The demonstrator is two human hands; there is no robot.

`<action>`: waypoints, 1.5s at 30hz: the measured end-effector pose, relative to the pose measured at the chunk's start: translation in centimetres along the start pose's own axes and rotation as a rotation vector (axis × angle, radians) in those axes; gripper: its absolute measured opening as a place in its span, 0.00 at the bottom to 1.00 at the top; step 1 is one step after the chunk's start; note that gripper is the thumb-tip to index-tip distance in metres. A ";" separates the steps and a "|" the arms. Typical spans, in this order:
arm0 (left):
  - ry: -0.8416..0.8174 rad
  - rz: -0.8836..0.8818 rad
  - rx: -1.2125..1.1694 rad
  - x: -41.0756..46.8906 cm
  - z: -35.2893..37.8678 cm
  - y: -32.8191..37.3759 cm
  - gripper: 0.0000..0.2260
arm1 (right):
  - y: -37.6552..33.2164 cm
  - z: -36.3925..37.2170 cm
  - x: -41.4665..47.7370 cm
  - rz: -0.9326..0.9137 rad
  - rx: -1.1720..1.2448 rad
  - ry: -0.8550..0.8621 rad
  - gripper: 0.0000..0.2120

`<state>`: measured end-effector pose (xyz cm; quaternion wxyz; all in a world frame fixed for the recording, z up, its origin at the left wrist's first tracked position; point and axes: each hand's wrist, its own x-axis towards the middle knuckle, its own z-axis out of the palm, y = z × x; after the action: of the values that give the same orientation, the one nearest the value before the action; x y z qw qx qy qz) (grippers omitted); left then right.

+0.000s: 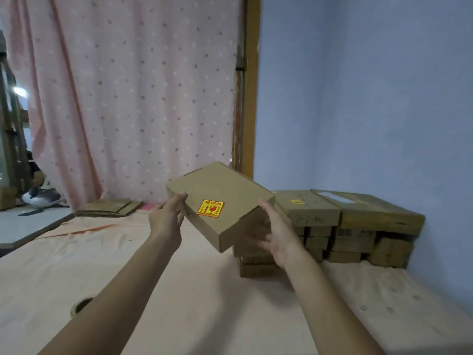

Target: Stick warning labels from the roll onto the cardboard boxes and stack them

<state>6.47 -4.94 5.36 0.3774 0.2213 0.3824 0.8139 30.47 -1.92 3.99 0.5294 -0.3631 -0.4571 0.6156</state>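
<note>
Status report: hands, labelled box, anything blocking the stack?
Both grip the box: left hand at its left edge, right hand at its right edge. Tilted, label up, held above the stack. Nothing seen between.

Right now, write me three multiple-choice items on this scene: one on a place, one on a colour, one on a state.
1. Where is the label roll?
A. on top of the box stack
B. on the pink cloth
C. inside a box

2. What colours has the warning label?
A. yellow and red
B. blue and white
C. green and black

3. How is the labelled box?
A. lying flat on the stack
B. opened up
C. held tilted in the air

Key: 1 B, it lies on the cloth, partly behind the left arm. 2 A, red print on yellow. 3 C, the left hand and right hand hold its sides.
</note>
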 end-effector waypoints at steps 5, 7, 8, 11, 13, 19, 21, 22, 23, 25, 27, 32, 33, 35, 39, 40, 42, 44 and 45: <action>-0.128 -0.079 0.136 2.7 5.1 -1.1 0.30 | -1.3 -2.5 1.2 0.010 0.092 0.055 0.35; -0.123 -0.076 0.195 2.6 7.0 -2.3 0.27 | -1.2 -2.6 2.1 0.010 0.128 0.109 0.37; -0.131 -0.063 0.241 2.2 7.6 -3.1 0.24 | -1.2 -2.7 2.6 0.013 0.136 0.140 0.37; -0.265 -0.018 0.379 0.0 8.2 -5.7 0.27 | -1.3 -2.9 3.6 0.025 0.122 0.193 0.34; -0.377 0.088 0.452 -1.5 7.8 -6.6 0.22 | -1.2 -2.9 4.1 0.020 0.117 0.215 0.31; -0.543 0.275 0.639 -0.5 6.3 -8.3 0.25 | -0.9 -3.9 5.2 0.037 -0.059 0.227 0.30; -0.535 0.282 0.658 0.3 6.2 -8.6 0.25 | -1.0 -4.3 5.7 0.029 -0.217 0.237 0.29; -0.539 0.288 0.669 0.5 6.1 -8.7 0.25 | -0.9 -4.5 5.8 0.021 -0.296 0.244 0.28; -0.542 0.293 0.677 0.6 6.1 -8.8 0.26 | -0.9 -4.7 5.9 0.010 -0.371 0.259 0.28; -0.532 0.308 0.710 1.0 6.1 -9.2 0.27 | -0.5 -5.1 6.1 -0.031 -0.534 0.311 0.29; -0.513 0.341 0.773 1.5 6.2 -9.6 0.26 | -0.1 -5.4 6.1 -0.085 -0.691 0.360 0.27; -0.491 0.381 0.918 2.4 6.6 -10.2 0.29 | 0.8 -6.2 6.6 -0.138 -0.836 0.395 0.21; -0.500 0.374 0.934 2.6 6.6 -10.3 0.30 | 0.8 -6.3 6.8 -0.144 -0.833 0.399 0.21; -0.511 0.357 0.948 2.6 6.5 -10.7 0.31 | 0.9 -6.6 7.2 -0.166 -0.809 0.401 0.20; -0.486 0.316 0.925 2.6 6.6 -11.1 0.30 | 1.3 -6.9 7.5 -0.183 -0.783 0.403 0.20; -0.483 0.313 0.923 2.7 6.6 -11.2 0.30 | 1.5 -7.0 7.5 -0.178 -0.782 0.399 0.19; -0.476 0.316 0.948 2.5 6.7 -11.2 0.30 | 1.8 -7.1 7.6 -0.167 -0.775 0.391 0.19; -0.462 0.329 0.998 2.4 6.7 -11.3 0.29 | 2.1 -7.2 7.6 -0.162 -0.754 0.383 0.19; -0.458 0.337 1.022 2.3 6.7 -11.4 0.29 | 2.3 -7.2 7.6 -0.159 -0.740 0.380 0.19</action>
<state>14.43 4.73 0.62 0.1611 0.6035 0.5945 0.5064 35.08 6.77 -0.17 0.4842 -0.5994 -0.5681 0.2891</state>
